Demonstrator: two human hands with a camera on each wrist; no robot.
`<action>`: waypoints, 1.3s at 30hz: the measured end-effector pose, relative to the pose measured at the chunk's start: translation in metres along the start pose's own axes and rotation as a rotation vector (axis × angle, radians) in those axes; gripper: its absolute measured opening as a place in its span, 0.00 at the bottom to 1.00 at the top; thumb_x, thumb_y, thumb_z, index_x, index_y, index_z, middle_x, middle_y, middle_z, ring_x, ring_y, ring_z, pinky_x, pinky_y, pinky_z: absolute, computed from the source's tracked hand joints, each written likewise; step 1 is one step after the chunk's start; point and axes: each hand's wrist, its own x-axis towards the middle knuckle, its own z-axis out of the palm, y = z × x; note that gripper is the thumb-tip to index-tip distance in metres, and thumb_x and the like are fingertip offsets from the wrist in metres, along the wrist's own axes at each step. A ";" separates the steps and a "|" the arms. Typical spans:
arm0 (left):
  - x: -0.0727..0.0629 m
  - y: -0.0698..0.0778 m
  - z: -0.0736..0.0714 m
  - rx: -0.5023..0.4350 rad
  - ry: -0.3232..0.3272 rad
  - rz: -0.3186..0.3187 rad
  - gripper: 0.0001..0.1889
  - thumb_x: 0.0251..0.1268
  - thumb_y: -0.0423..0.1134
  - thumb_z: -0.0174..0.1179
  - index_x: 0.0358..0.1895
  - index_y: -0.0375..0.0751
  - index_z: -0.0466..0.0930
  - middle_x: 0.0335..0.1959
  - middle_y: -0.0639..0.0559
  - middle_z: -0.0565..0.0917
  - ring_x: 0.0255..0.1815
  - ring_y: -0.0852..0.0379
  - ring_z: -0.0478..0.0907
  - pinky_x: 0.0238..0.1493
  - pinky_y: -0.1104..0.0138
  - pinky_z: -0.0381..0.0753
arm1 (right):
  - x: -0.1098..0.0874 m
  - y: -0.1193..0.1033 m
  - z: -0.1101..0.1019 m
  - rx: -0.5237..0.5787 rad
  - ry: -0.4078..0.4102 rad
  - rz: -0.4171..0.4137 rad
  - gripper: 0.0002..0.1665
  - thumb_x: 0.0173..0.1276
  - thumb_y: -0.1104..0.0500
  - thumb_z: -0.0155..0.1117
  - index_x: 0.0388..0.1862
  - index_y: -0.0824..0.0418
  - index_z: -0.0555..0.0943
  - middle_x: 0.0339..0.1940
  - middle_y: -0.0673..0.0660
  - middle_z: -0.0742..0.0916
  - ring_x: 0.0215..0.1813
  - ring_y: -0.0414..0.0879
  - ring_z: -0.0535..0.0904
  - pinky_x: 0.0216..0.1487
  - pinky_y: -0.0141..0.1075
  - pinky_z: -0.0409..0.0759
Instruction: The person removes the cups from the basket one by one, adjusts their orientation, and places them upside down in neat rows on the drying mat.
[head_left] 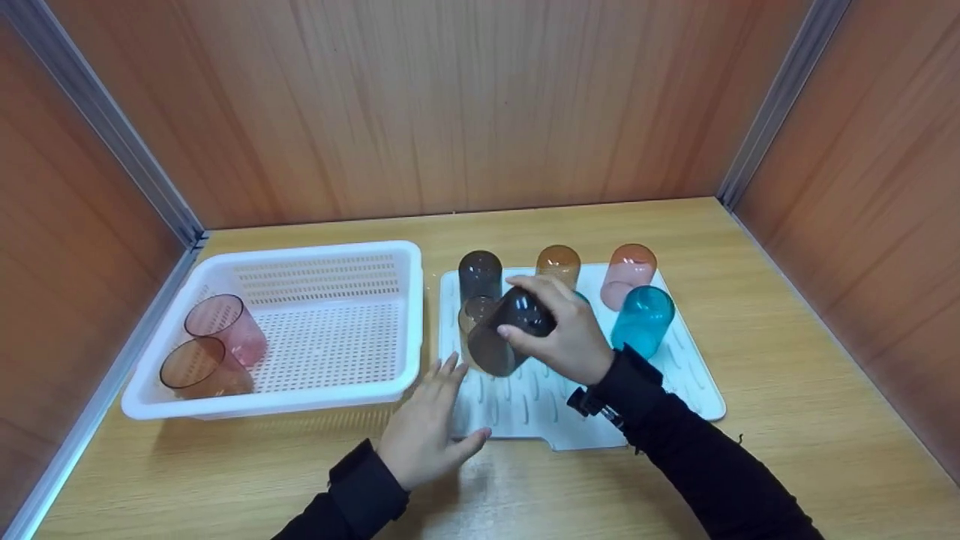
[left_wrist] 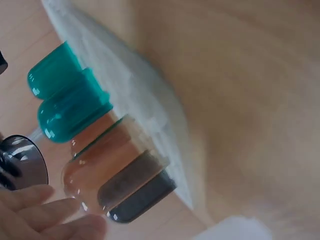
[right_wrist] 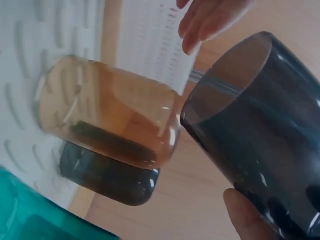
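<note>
My right hand (head_left: 570, 334) grips a dark grey glass (head_left: 517, 319) by its closed end, holding it tilted over the white ridged tray (head_left: 517, 420). In the right wrist view its open mouth faces the upper left. My left hand (head_left: 426, 433) has its fingers extended beside the tray's front left corner, holding nothing. Just behind the held glass, an amber glass (right_wrist: 107, 107) stands upside down. Another dark glass (head_left: 480, 271) is at the back left of the tray. A teal glass (head_left: 643, 319) stands right of my right hand, which mostly hides a second teal one.
An amber glass (head_left: 559, 261) and a pink glass (head_left: 630, 274) stand upside down along the tray's back. To the left, a white perforated basket (head_left: 337, 394) holds a pink glass (head_left: 244, 337) and an amber glass (head_left: 210, 375), both tilted. Wooden walls (head_left: 465, 112) enclose the table.
</note>
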 end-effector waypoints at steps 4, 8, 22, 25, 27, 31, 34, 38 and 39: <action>0.000 -0.007 0.009 0.015 -0.199 -0.113 0.50 0.57 0.61 0.65 0.73 0.28 0.59 0.76 0.28 0.56 0.75 0.26 0.53 0.68 0.42 0.66 | -0.009 0.002 0.014 -0.116 -0.073 -0.049 0.34 0.59 0.49 0.74 0.64 0.52 0.76 0.56 0.57 0.81 0.51 0.48 0.82 0.48 0.41 0.86; 0.002 -0.013 0.013 0.031 -0.329 -0.202 0.52 0.54 0.61 0.67 0.73 0.27 0.58 0.76 0.28 0.55 0.75 0.30 0.56 0.67 0.45 0.70 | -0.018 0.007 0.031 -0.232 -0.143 -0.129 0.35 0.59 0.46 0.73 0.65 0.52 0.76 0.54 0.56 0.81 0.44 0.46 0.83 0.42 0.35 0.85; 0.003 -0.018 0.012 0.030 -0.356 -0.248 0.53 0.52 0.61 0.68 0.72 0.26 0.58 0.76 0.29 0.56 0.70 0.34 0.66 0.57 0.48 0.79 | -0.031 0.009 0.061 -0.434 -0.277 -0.172 0.36 0.58 0.40 0.70 0.64 0.48 0.76 0.54 0.57 0.80 0.43 0.46 0.80 0.34 0.36 0.84; 0.003 -0.017 0.012 0.033 -0.350 -0.241 0.54 0.52 0.62 0.68 0.72 0.26 0.58 0.76 0.29 0.56 0.72 0.33 0.63 0.58 0.47 0.78 | -0.032 0.007 0.063 -0.449 -0.300 -0.149 0.36 0.59 0.39 0.70 0.65 0.48 0.76 0.53 0.57 0.80 0.44 0.46 0.79 0.36 0.38 0.85; 0.003 -0.017 0.012 0.035 -0.349 -0.236 0.54 0.51 0.62 0.68 0.72 0.25 0.58 0.76 0.29 0.56 0.73 0.33 0.61 0.58 0.46 0.78 | -0.033 0.007 0.064 -0.454 -0.316 -0.131 0.36 0.60 0.39 0.69 0.65 0.48 0.75 0.53 0.57 0.80 0.45 0.47 0.79 0.38 0.39 0.86; 0.003 -0.018 0.013 0.034 -0.352 -0.237 0.54 0.51 0.62 0.68 0.72 0.25 0.58 0.76 0.29 0.56 0.73 0.33 0.61 0.60 0.46 0.77 | -0.033 0.007 0.065 -0.451 -0.338 -0.102 0.35 0.61 0.39 0.67 0.66 0.47 0.74 0.55 0.57 0.79 0.47 0.47 0.79 0.41 0.40 0.86; 0.003 -0.018 0.013 0.030 -0.355 -0.242 0.54 0.51 0.62 0.68 0.72 0.25 0.58 0.75 0.29 0.56 0.73 0.33 0.61 0.62 0.47 0.75 | -0.033 0.007 0.066 -0.444 -0.346 -0.097 0.35 0.62 0.39 0.66 0.67 0.46 0.73 0.57 0.57 0.79 0.48 0.48 0.79 0.42 0.41 0.86; 0.001 -0.016 0.011 0.021 -0.350 -0.246 0.52 0.53 0.60 0.67 0.72 0.24 0.58 0.75 0.28 0.56 0.73 0.33 0.61 0.64 0.48 0.73 | -0.034 0.008 0.066 -0.427 -0.337 -0.112 0.37 0.61 0.37 0.67 0.67 0.47 0.73 0.58 0.57 0.78 0.49 0.47 0.78 0.43 0.40 0.85; 0.001 -0.015 0.010 0.018 -0.346 -0.246 0.52 0.53 0.59 0.67 0.72 0.24 0.58 0.75 0.27 0.56 0.73 0.33 0.62 0.64 0.48 0.74 | -0.033 0.008 0.066 -0.421 -0.331 -0.119 0.37 0.61 0.36 0.67 0.66 0.48 0.73 0.59 0.57 0.78 0.50 0.47 0.78 0.44 0.39 0.85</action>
